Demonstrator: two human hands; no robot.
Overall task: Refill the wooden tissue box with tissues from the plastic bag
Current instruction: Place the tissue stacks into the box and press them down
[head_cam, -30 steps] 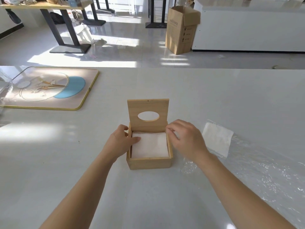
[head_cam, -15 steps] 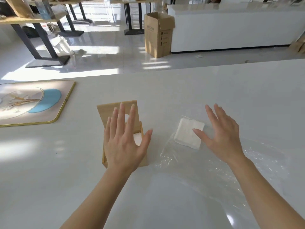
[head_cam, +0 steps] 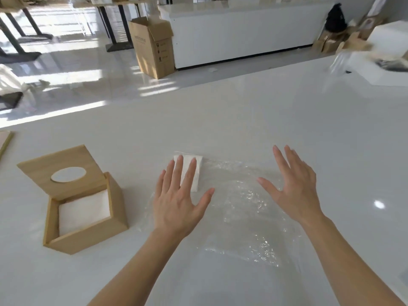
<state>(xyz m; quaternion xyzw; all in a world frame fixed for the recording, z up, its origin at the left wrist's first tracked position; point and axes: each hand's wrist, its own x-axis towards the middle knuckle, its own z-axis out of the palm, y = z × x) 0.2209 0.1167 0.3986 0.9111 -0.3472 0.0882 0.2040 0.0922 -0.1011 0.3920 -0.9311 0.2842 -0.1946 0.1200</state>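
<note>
The wooden tissue box [head_cam: 88, 237] stands at the left on the white table, its lid [head_cam: 64, 164] with an oval hole tipped up and back. White tissues [head_cam: 84, 210] fill its inside. A clear plastic bag [head_cam: 242, 217] lies flat in the middle, with a small stack of white tissues [head_cam: 197, 171] at its far left end. My left hand [head_cam: 178, 202] hovers open over that stack, fingers spread and covering part of it. My right hand [head_cam: 295, 186] is open above the bag's right side, holding nothing.
A gold-edged tray corner [head_cam: 5, 142] shows at the far left edge. A white block with clutter [head_cam: 379, 67] sits at the table's far right. Beyond the table are a cardboard carton [head_cam: 152, 47], a white counter [head_cam: 242, 34] and dark table legs on the floor.
Both hands left the box and moved right over the plastic bag. My view swung right, so the box now sits at the left. The left hand is now above the loose tissue stack.
</note>
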